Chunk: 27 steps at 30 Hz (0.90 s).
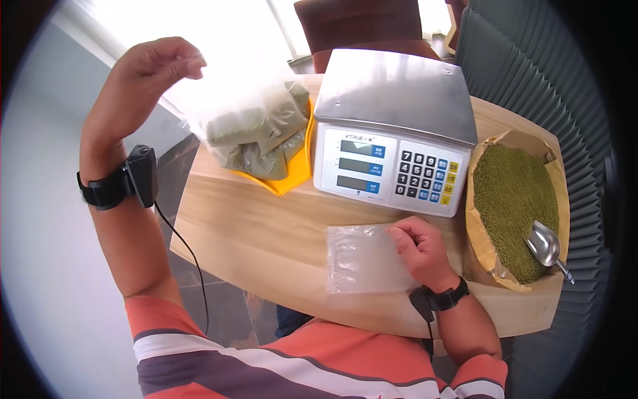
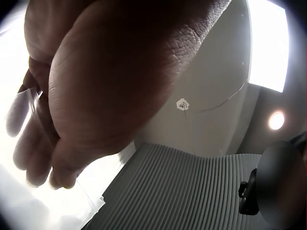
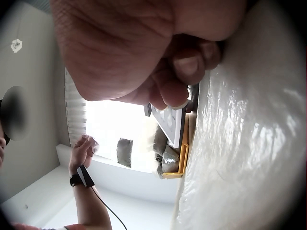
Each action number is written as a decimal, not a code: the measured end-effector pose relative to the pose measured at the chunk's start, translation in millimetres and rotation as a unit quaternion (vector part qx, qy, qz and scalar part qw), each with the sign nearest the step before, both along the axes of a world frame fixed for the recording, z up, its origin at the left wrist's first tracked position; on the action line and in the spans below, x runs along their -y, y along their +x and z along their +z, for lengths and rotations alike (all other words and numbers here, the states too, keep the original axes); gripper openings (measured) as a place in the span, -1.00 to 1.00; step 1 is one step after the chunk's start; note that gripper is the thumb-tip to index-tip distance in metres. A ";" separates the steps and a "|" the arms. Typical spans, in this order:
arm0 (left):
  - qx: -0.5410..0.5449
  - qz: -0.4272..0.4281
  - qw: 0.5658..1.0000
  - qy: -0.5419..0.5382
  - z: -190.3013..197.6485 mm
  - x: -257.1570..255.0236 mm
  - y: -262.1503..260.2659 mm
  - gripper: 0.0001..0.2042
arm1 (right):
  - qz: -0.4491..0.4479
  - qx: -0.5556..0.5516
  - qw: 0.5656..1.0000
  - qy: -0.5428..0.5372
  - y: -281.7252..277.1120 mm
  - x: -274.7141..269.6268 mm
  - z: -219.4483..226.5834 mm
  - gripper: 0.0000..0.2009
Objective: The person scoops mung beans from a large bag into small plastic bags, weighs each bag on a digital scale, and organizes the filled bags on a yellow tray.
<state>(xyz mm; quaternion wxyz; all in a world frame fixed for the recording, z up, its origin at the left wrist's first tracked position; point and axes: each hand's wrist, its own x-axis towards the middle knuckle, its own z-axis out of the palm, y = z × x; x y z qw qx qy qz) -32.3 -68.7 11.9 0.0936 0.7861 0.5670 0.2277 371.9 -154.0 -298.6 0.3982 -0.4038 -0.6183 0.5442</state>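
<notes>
My left hand (image 1: 149, 70) is raised at the upper left, pinching the top of a clear plastic bag of green beans (image 1: 232, 126). In the right wrist view that filled bag (image 3: 124, 152) hangs beneath the fingers. Behind and below it in the head view, several similar bags (image 1: 266, 159) lie in a yellow tray (image 1: 302, 166). Near the table's front edge, my right hand (image 1: 425, 253) rests with loosely curled fingers on flat, clear plastic bags (image 1: 359, 259). These bags (image 3: 244, 143) fill the right side of the right wrist view.
A digital scale (image 1: 395, 133) with a bare steel platform stands at the table's back. To its right is an open paper sack of green beans (image 1: 508, 193), a metal scoop (image 1: 546, 245) lying on top. A cable (image 1: 193, 256) hangs from the left wrist camera. A chair (image 1: 359, 26) stands behind.
</notes>
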 end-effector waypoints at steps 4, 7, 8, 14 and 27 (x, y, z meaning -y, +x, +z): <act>0.018 0.022 0.997 -0.067 -24.8 18.9 -22.8 -0.83 | 0.004 -0.003 1.000 -0.012 -0.4 0.5 -0.8 -0.86; 0.020 0.019 0.996 -0.081 -41.5 22.4 -29.8 -0.85 | 0.004 -0.005 1.000 -0.017 -0.6 0.8 -0.7 -0.86; 0.022 0.020 0.996 -0.081 -47.9 20.9 -30.8 -0.85 | 0.005 -0.006 1.000 -0.017 -1.0 0.8 -0.6 -0.86; -0.050 0.048 0.992 -0.104 -75.7 24.7 -26.3 -0.86 | -0.005 0.009 1.000 -0.024 -1.7 0.6 1.3 -0.87; -0.158 0.127 0.978 -0.051 -77.4 46.7 -47.4 -0.91 | -0.003 0.010 1.000 -0.021 -2.1 1.8 4.3 -0.88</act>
